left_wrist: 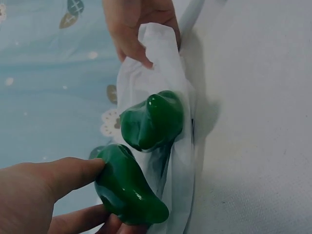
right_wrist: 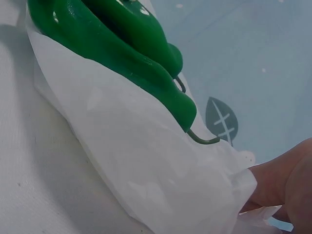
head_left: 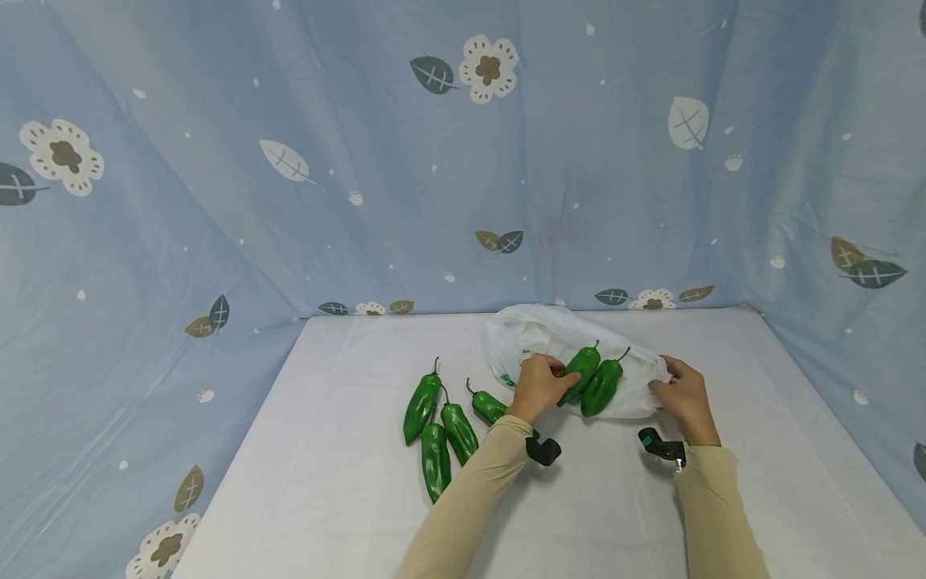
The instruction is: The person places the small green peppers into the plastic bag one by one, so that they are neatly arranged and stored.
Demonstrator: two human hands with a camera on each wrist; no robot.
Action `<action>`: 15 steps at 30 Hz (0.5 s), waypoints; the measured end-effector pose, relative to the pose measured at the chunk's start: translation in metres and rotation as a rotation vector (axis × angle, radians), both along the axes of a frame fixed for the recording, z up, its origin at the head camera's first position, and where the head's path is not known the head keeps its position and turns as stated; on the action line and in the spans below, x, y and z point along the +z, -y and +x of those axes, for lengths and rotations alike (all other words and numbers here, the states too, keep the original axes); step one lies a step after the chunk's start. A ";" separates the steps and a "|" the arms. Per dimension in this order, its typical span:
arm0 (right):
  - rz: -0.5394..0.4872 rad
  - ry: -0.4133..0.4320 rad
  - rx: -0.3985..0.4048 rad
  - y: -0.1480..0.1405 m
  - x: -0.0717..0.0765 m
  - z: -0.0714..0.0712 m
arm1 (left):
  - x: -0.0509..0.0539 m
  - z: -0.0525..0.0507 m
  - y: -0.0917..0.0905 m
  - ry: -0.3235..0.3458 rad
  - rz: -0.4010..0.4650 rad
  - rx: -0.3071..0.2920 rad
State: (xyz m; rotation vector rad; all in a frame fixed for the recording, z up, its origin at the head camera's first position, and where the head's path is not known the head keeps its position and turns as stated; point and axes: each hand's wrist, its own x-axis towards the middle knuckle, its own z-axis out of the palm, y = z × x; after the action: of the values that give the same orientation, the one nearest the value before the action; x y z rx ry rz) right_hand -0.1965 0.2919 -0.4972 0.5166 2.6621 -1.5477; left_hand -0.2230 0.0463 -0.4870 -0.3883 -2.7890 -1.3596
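My left hand [head_left: 540, 388] pinches a green pepper [head_left: 581, 371] between thumb and fingers, over a white plastic bag [head_left: 528, 326]. Beside it on the bag lies a second green pepper [head_left: 603, 388], its stem pointing away from me. The left wrist view shows the held pepper [left_wrist: 127, 187] close to the thumb, and the other pepper [left_wrist: 153, 122] just beyond. My right hand [head_left: 683, 394] grips the right edge of the bag with thumb and fingers. In the right wrist view the bag [right_wrist: 141, 146] is drawn out towards that hand, with both peppers lying on it.
To the left, several more green peppers [head_left: 422, 408] lie on the white table [head_left: 325, 482]; one pepper [head_left: 488, 406] is partly hidden by my left forearm. A blue patterned cloth [head_left: 405, 177] hangs behind the table and along both sides.
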 end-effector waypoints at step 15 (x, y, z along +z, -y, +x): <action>-0.015 0.025 0.006 0.000 0.003 0.001 | -0.001 0.002 -0.005 0.034 -0.018 0.020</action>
State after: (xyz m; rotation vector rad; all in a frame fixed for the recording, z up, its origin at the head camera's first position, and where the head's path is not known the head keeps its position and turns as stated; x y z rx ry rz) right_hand -0.1954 0.2914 -0.4939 0.5234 2.6290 -1.5477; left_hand -0.2211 0.0509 -0.4885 -0.3397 -2.8256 -1.3511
